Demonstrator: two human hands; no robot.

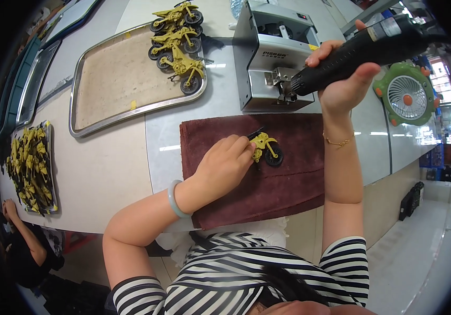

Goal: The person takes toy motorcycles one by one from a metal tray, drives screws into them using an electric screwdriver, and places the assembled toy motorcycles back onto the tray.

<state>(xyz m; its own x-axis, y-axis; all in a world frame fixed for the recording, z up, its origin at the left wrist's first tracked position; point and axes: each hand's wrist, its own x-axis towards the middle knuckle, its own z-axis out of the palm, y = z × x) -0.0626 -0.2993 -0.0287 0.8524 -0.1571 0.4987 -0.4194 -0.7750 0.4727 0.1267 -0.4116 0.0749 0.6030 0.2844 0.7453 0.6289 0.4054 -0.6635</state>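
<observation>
On a folded dark red cloth (283, 191), my left hand (225, 164) is closed on a small yellow toy motorcycle (260, 145). Its black wheel points to the right, and my fingers hide the rear part. My right hand (347, 90) is raised at the upper right, wrapped round a black electric screwdriver (349, 55). The screwdriver is tilted, its nose at the metal outlet of a grey screw feeder (253, 68). Whether a screw sits on its bit cannot be made out.
A metal-rimmed tray (102, 79) beyond my left hand holds several yellow motorcycles (183, 65) along its right side. Farther left, yellow and black parts (31, 168) are heaped on another tray. A green fan (409, 95) stands at right. Another person's hand (10, 211) rests at the far-left table edge.
</observation>
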